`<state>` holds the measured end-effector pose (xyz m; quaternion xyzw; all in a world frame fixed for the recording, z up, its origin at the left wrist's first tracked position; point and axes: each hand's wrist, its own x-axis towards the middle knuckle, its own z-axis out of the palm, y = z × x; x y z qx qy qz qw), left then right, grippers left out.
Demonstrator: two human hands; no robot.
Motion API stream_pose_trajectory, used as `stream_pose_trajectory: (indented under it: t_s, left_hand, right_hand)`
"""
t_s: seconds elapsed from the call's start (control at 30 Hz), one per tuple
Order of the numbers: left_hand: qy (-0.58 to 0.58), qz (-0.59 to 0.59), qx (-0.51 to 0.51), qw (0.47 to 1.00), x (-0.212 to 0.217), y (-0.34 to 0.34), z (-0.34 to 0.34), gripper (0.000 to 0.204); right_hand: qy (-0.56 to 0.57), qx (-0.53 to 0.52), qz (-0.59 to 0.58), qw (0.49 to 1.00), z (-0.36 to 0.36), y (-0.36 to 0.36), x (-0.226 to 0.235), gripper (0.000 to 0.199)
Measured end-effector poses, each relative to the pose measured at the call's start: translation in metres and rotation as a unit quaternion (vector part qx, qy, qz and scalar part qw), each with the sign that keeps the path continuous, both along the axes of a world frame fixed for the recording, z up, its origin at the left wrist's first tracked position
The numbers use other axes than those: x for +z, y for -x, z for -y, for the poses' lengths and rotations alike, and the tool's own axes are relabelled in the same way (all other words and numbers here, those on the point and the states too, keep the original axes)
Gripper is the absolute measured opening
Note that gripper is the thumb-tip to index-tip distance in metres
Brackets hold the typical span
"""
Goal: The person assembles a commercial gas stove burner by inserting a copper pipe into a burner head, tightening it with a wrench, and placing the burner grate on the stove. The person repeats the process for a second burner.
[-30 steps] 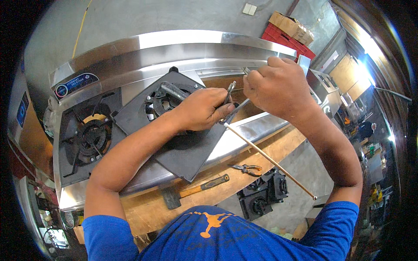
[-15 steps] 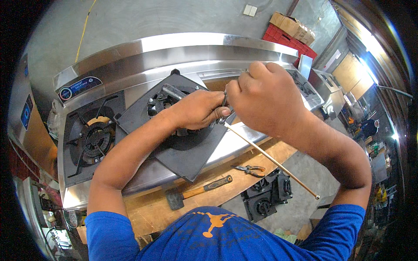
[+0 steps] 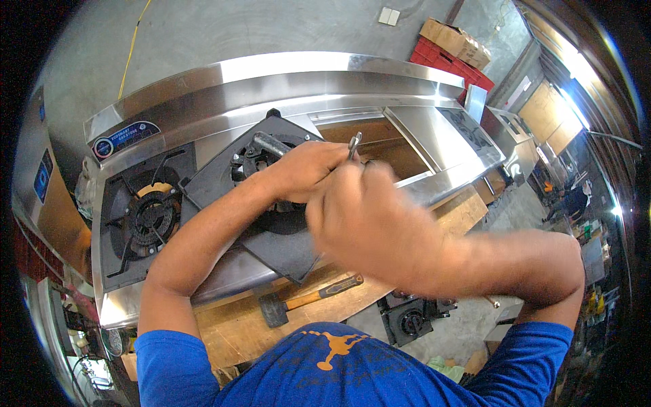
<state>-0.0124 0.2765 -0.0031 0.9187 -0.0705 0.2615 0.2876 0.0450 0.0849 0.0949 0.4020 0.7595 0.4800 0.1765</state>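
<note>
Steel stove (image 3: 407,95) underneath: left hand (image 3: 308,169) grips a wrench (image 3: 353,144); blurred right hand (image 3: 373,224) perhaps closed.

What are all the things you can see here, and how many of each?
Stove body: 1, shiny steel, across the middle.
Burner: 1 clear, black, stove's left side.
Tilted plate: 1, black, stove centre, under the hands.
Metal tool: 1, silver, by the left hand; kind unclear.
Mallet: 1, black head, orange handle, on the wooden plank.
Loose burner: 1, black, on the floor.
Crate: 1, red, far right.
Cardboard box: 1, brown, on the crate.
Left hand: over the plate.
Right hand: blurred, in front.
</note>
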Motion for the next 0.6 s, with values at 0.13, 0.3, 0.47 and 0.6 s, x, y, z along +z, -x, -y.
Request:
stream_pose_trajectory:
  t_s: [0.13, 0.3, 0.47, 0.6]
  left_hand:
    - [-0.013, 0.045, 0.018, 0.999, -0.001, -0.007, 0.001, 0.028]
    - [0.025, 0.052, -0.002, 0.998, -0.003, -0.012, 0.0, 0.038]
    - [0.039, 0.02, 0.011, 0.999, 0.0, -0.008, 0.003, 0.041]
    - [0.044, 0.036, -0.006, 0.998, 0.0, -0.01, 0.003, 0.038]
  right_hand:
    - [-0.006, 0.029, -0.088, 0.996, -0.025, -0.036, 0.022, 0.013]
    - [-0.011, 0.014, -0.151, 0.988, -0.04, -0.064, 0.024, 0.015]
    - [0.03, -0.091, -0.261, 0.96, -0.071, -0.116, 0.027, 0.026]
    - [0.072, -0.117, -0.341, 0.93, -0.099, -0.158, 0.001, 0.027]
